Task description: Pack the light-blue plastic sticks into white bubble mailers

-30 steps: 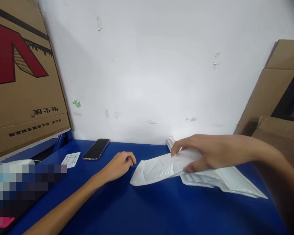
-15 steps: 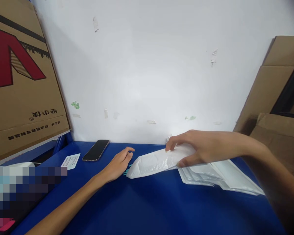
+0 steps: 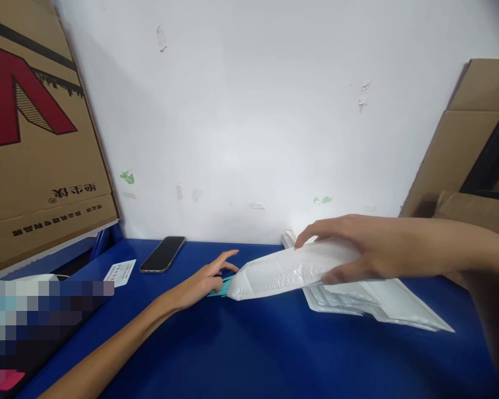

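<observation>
My right hand (image 3: pixel 349 249) grips a white padded envelope (image 3: pixel 274 274) between thumb and fingers, its rounded left end reaching toward my other hand. Several teal strips (image 3: pixel 221 287) lie on the blue table at that end, partly under the envelope. My left hand (image 3: pixel 205 282) rests over the strips with its fingers apart; its thumb touches or nearly touches them. More white padded envelopes (image 3: pixel 341 299) are stacked below and to the right of the held one.
A phone (image 3: pixel 163 255) and a printed card (image 3: pixel 120 272) lie at the left of the blue table (image 3: pixel 249 343). Large cardboard boxes stand left (image 3: pixel 45 166) and right (image 3: pixel 461 138). A white wall (image 3: pixel 249 111) rises behind.
My right hand and the held envelope have moved right, exposing more of the teal strips. The fingers of my left hand have spread and moved slightly right, over the strips.
</observation>
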{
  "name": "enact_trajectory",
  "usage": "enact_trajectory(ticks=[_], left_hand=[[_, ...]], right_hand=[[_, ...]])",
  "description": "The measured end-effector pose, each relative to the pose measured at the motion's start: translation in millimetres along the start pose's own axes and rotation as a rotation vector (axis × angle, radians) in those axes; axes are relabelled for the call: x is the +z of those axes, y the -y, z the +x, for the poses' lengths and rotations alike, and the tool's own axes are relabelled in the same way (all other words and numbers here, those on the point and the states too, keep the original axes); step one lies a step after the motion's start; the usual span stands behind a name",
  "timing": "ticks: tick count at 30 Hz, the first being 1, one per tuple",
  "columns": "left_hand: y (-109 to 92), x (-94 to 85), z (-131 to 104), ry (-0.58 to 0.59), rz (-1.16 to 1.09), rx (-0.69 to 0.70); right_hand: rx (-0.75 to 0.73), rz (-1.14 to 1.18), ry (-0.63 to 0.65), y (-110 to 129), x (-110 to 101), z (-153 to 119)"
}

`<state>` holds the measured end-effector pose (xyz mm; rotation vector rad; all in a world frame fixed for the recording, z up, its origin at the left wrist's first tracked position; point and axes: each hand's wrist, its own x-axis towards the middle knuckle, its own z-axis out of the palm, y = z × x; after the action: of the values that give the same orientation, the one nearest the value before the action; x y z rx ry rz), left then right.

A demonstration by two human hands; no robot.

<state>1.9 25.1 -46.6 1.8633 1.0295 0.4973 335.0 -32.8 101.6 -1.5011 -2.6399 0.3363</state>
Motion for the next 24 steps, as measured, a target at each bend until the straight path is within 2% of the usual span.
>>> enact_trajectory(ticks=[3, 6, 9, 14, 22, 24], left_hand=[[-6, 1.9, -4, 0.08, 0.195, -0.008], [-7, 11.7, -3, -0.005, 0.396, 0.013], [-3, 22.6, 1, -0.088, 0.491, 0.04], [6, 26.7, 8, -0.121, 0.669, 0.088], [9, 13.9, 6, -0.081, 0.873, 0.155], [6, 11.9, 4, -0.082, 0.926, 0.129]], right_hand=[[0.015, -0.021, 0.044, -1, -3, -1], [-0.003, 0.015, 0.126, 4, -5, 2], [-0.025, 0.05, 0.165, 10, -7, 5], [-0.018, 0.048, 0.177, 4, -8, 7], [0.066, 0.052, 0.152, -35, -25, -17], [0.107, 0.078, -0.029, -40, -20, -24]])
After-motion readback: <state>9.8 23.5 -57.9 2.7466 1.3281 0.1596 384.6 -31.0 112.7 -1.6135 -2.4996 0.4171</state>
